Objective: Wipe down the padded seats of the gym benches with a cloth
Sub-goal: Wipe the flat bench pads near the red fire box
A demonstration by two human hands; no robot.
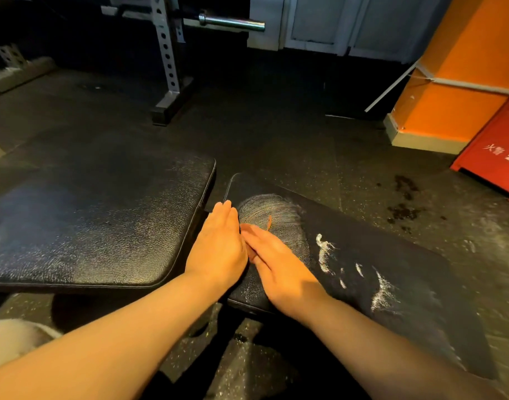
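Note:
Two black padded bench seats lie side by side. The wide left pad (97, 226) looks glossy. The narrower right pad (377, 269) carries white chalky smears (325, 255) along its middle. A grey cloth (276, 215) with a small orange tag lies on the near-left end of the right pad. My left hand (218, 243) lies flat with straight fingers over the gap between the pads, at the cloth's left edge. My right hand (279, 264) presses flat on the cloth's near part, its fingertips touching my left hand.
The floor (276, 134) is dark rubber, with dark stains and white dust at the right. A white rack upright (168, 56) with a barbell end (233, 23) stands behind the benches. An orange column (449, 76) and a red box (495, 151) are at the far right.

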